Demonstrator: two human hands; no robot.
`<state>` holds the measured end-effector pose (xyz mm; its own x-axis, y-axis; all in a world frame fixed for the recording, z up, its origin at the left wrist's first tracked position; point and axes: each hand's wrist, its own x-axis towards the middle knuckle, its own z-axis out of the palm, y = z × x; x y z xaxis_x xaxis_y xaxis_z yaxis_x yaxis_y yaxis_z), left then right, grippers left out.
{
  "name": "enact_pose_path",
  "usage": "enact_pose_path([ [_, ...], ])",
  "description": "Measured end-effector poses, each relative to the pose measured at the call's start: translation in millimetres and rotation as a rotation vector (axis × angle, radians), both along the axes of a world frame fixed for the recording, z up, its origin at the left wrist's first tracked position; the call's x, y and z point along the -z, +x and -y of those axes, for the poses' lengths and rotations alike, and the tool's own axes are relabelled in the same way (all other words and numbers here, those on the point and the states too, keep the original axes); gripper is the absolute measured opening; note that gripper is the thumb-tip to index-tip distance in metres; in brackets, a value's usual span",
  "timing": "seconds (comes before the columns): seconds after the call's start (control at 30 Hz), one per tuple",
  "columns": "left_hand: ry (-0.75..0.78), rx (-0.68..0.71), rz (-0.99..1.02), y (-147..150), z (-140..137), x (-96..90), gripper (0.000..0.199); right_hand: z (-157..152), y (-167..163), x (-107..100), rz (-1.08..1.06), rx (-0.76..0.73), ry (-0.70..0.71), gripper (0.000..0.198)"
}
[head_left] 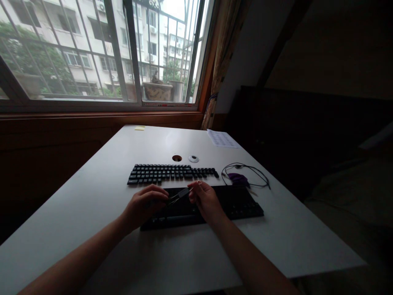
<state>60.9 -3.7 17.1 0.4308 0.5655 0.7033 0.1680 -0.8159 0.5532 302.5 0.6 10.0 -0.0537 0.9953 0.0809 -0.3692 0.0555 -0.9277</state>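
Note:
A keycap puller [184, 193] with a dark middle piece and thin wire prongs is held between my two hands, above a black keyboard [236, 200]. My right hand [206, 199] pinches its ringed end between thumb and fingers. Curled around the wire ends on the other side, my left hand [146, 205] has its fingertips at the prongs; whether a keycap sits in them is hidden. The keyboard lies slightly tilted on the white table, its middle partly covered by my hands. Just behind it, loose black keycaps [166, 173] are laid out in rows.
Right of the keycaps lie a coiled black cable [260, 174] and a purple cloth-like item [238, 179]. Farther back are a round table hole [177, 158], a white ring-shaped cover [193, 158], a printed sheet [223, 139] and a yellow note [139, 128]. A barred window stands beyond.

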Motion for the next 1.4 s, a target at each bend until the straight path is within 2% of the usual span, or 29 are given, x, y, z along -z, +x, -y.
enact_pose_path([
  [0.2, -0.228, -0.106, 0.091, -7, -7, 8.8, 0.019, 1, 2, 3, 0.173, 0.000, 0.100, 0.036],
  [0.33, -0.311, -0.127, 0.209, -12, -14, 15.3, 0.022, 7, 5, -11, 0.380, 0.153, 0.327, 0.035],
  [0.4, -0.335, -0.115, 0.248, -14, -16, 17.6, 0.026, 10, 7, -19, 0.401, 0.214, 0.430, 0.036],
  [0.47, -0.348, -0.122, 0.258, -14, -17, 19.2, 0.029, 11, 8, -23, 0.401, 0.226, 0.473, 0.034],
  [0.57, -0.343, -0.128, 0.246, -15, -18, 21.2, 0.034, 10, 9, -21, 0.537, 0.210, 0.486, 0.029],
  [0.7, -0.312, -0.080, 0.210, -15, -19, 25.3, 0.045, 8, 3, -18, 0.801, 0.168, 0.599, 0.020],
  [0.8, -0.287, -0.025, 0.210, -14, -18, 27.3, 0.053, 7, -8, -21, 0.839, 0.043, 0.642, 0.015],
  [0.9, -0.258, 0.019, 0.226, -12, -16, 26.2, 0.057, 6, -17, -24, 0.840, -0.050, 0.671, 0.020],
  [1.07, -0.230, 0.061, 0.202, -10, -14, 24.3, 0.053, 2, -22, -22, 0.908, -0.115, 0.702, 0.025],
  [1.23, -0.200, 0.098, 0.203, -9, -15, 26.4, 0.048, 0, -26, -23, 1.003, -0.162, 0.706, 0.019],
  [1.33, -0.184, 0.059, 0.180, -12, -17, 23.8, 0.046, -7, -28, -28, 1.048, -0.162, 0.714, 0.019],
  [1.4, -0.155, -0.015, 0.140, -16, -19, 19.9, 0.040, -18, -28, -31, 1.107, -0.128, 0.696, 0.017],
])
